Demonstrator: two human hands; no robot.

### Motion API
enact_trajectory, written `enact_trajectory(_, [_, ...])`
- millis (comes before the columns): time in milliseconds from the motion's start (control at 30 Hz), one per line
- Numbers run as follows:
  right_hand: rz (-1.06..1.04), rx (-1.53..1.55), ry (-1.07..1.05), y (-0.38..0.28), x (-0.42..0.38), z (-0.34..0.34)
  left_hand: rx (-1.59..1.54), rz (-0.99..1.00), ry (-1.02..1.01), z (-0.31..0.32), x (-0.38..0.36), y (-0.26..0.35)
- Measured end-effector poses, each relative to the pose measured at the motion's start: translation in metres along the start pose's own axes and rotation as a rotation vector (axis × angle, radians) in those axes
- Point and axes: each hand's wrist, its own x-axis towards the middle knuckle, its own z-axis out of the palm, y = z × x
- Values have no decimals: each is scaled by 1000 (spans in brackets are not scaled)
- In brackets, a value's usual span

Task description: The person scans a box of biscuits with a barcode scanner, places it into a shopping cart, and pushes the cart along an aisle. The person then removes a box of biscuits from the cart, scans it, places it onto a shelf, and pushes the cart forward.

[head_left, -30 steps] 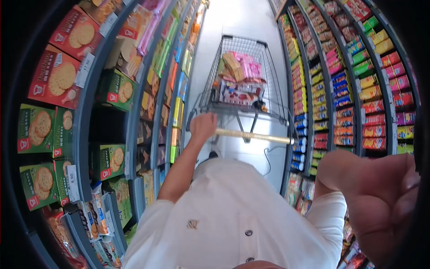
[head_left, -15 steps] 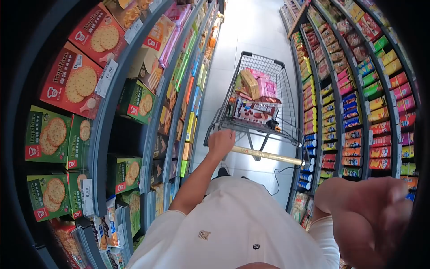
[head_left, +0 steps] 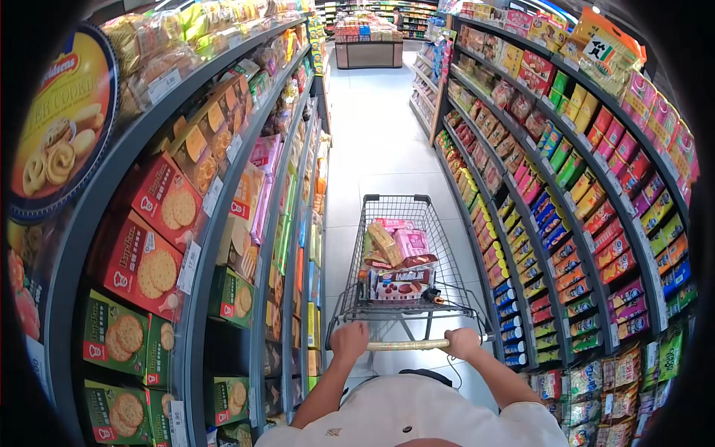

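Observation:
A wire shopping cart [head_left: 460, 246] stands in front of me in the aisle. My left hand [head_left: 349, 340] is closed round the left end of its pale yellow handle bar [head_left: 408, 345]. Near the bar's right end, the fingers of my right hand [head_left: 463, 343] are wrapped round it as well. Inside the cart, a white and brown snack pack [head_left: 402, 284] lies closest to me, with pink packages [head_left: 412, 242] and a yellowish package [head_left: 383, 243] behind it. A small black and orange object [head_left: 433, 296] sits at the cart's near right.
Shelves of boxed biscuits [head_left: 149, 272] line the left side, with a large round cookie tin [head_left: 63, 123] at upper left. Shelves of colourful snack packs [head_left: 588, 194] run along the right. A display stand [head_left: 369, 55] and a person [head_left: 397, 18] are at the far end.
My right hand has come down from the right foreground onto the handle bar. The view has tilted up, showing more of the aisle. My left hand has stayed on the bar.

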Motion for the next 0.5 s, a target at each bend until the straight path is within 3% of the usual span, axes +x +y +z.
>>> enact_trajectory(67, [25,-33,-54,0,13,12,3,-8,7,-6,-2,-1])
enact_trajectory(233, [9,9,-225,-23,24,-49,50,-42,-5,-16,14,-6])
enact_trajectory(400, [35,30,-132,-12,70,-43,33,48,-20,-15,52,-17])
enact_trajectory(500, [19,16,-60,-4,97,-45,133,168,-257,-33,72,-15])
